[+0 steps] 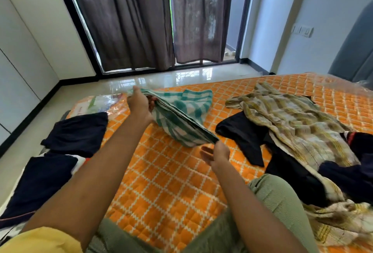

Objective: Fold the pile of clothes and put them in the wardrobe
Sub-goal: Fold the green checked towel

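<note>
A green and white checked cloth (182, 113) hangs folded between my two hands above the orange quilted bed (167, 174). My left hand (140, 104) grips its far end, raised over the bed. My right hand (218, 155) pinches its near corner with thumb and finger, the other fingers spread. Part of the cloth trails onto the bed behind. A heap of unfolded clothes lies to the right: a beige checked cloth (292, 123) over black garments (244, 133). Folded dark navy garments (76, 131) sit at the left.
White wardrobe doors (22, 67) line the left wall. Brown curtains (141, 20) hang over a glass door ahead, with glossy floor (161, 77) between it and the bed. My legs in green trousers (272, 196) rest on the bed.
</note>
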